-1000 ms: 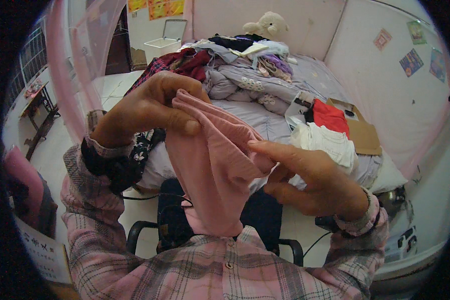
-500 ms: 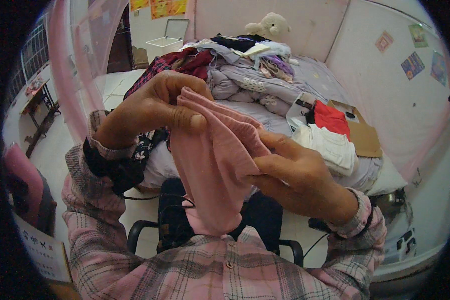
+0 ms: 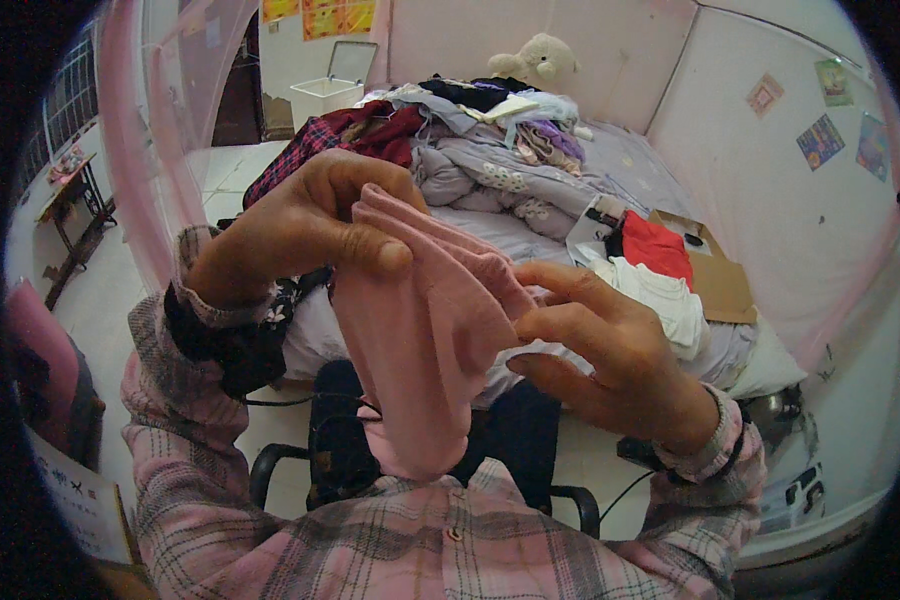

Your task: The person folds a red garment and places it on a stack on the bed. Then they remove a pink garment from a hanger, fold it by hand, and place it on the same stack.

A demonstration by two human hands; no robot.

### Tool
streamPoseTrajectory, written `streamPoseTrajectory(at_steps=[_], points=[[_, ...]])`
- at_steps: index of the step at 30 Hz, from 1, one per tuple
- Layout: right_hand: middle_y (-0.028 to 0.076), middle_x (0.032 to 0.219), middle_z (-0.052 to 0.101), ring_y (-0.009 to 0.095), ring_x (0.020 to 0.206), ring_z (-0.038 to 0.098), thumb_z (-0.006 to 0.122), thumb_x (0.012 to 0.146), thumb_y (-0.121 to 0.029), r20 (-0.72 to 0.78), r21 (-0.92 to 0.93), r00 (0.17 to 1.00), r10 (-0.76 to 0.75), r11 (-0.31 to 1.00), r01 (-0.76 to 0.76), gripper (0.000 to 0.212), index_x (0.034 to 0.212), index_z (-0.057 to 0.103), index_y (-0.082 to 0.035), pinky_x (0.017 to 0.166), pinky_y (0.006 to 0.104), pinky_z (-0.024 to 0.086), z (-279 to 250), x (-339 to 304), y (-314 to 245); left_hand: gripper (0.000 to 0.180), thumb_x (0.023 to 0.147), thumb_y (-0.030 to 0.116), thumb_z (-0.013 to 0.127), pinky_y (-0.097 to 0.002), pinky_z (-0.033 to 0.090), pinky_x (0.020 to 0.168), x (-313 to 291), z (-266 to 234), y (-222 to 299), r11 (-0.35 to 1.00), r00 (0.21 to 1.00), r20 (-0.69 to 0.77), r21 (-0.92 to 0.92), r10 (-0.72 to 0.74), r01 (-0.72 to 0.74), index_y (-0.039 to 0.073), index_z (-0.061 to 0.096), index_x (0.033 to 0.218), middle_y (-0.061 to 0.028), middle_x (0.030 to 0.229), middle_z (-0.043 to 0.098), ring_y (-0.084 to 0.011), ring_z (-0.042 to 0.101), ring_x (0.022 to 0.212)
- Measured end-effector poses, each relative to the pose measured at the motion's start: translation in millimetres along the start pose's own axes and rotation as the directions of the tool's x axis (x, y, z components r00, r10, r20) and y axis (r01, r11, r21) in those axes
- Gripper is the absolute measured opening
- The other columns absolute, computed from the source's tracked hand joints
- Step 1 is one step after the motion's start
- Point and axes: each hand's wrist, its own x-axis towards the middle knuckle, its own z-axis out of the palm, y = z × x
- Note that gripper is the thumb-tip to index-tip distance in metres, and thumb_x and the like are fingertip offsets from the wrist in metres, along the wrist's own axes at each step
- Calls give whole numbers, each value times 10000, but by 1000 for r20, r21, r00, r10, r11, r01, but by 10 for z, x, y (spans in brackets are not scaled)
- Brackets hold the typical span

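A pink sock (image 3: 410, 330) hangs cuff up in front of my chest, its toe end pointing down toward my lap. I cannot tell whether one sock or a pair lies together. My left hand (image 3: 320, 225) is closed on the cuff's left end, thumb on the near side and fingers behind. At the cuff's right end is my right hand (image 3: 600, 350), its thumb apart from the fingers. The right fingertips touch or nearly touch the sock's edge without a grip.
Ahead stands a bed with heaped clothes (image 3: 480, 100) and a rumpled grey quilt (image 3: 490, 170). Folded white cloth (image 3: 650, 300), a red cloth (image 3: 655, 245) and an open cardboard box (image 3: 720, 285) lie at its right. A pink chair (image 3: 45, 370) stands at left.
My right hand has loosened its pinch on the cuff and moved slightly right, thumb parting from the fingers. My left hand keeps its hold.
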Motion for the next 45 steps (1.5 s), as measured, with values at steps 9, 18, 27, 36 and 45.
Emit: streamPoseTrajectory(at_steps=[9,18,27,36,45], points=[[234,1230,582,289,955,662,744,765,12,-185,-61,982,-37,998,26,245,948,587,-35,792,359,534,104,-21,51,318,806,238,795,-214,454,670,-48,58,47,998,999,4,30,-51,51,5,654,970,26,821,619,-42,555,765],[202,1052,672,307,956,682,636,851,69,-76,50,996,-41,998,45,230,1054,553,-1,830,378,544,-14,-91,39,497,668,335,842,-281,463,679,-71,29,-8,997,990,-135,47,-48,55,-58,666,917,-84,844,668,-136,605,764],[153,1001,665,261,914,676,724,823,-50,16,209,994,108,972,-108,538,1299,485,26,803,371,543,-24,3,-53,293,791,217,801,-224,447,702,-80,7,45,999,998,-49,34,42,-41,18,664,956,24,819,622,-58,561,778],[55,980,609,128,860,599,676,791,60,-228,-295,961,156,930,-221,539,1301,542,-49,791,285,545,-626,391,214,254,753,107,776,-264,494,758,236,-145,72,975,972,-204,206,121,-78,36,657,966,13,899,655,-82,603,871],[58,973,634,119,904,624,617,819,71,-268,-116,938,221,959,-259,447,1246,583,-55,825,255,528,-755,488,373,311,845,132,708,-274,509,853,604,-327,127,951,948,-283,303,149,-59,32,646,1133,-23,983,693,-114,640,921]])
